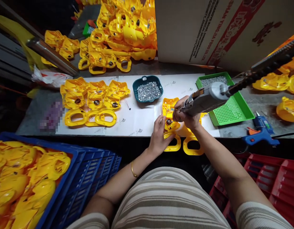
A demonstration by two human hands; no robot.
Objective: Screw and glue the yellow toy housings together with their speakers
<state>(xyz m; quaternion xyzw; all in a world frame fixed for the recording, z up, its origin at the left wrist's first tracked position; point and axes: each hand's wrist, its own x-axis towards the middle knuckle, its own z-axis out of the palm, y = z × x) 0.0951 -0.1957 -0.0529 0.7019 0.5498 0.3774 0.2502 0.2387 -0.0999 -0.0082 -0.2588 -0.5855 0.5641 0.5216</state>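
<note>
My right hand (188,116) is wrapped round a grey electric screwdriver (205,100), which hangs over a yellow plastic shell (170,106) at the front edge of the white sheet. My left hand (160,135) grips the near left side of that shell, by its handle loop. Inside the shell are thin wires and a round dark part (168,121). The tool's tip is hidden behind my right hand. A second yellow shell (193,146) lies just right, partly under my right forearm. Beyond my hands stands a dark teal bowl (148,101) of small metal screws.
Three yellow shells (95,95) lie on the left. A green tray (232,109), a screw-filled green box and a blue glue gun (261,132) are right. Yellow parts and a carton (185,31) stand behind. A blue crate (72,171) and red crate (270,184) flank me.
</note>
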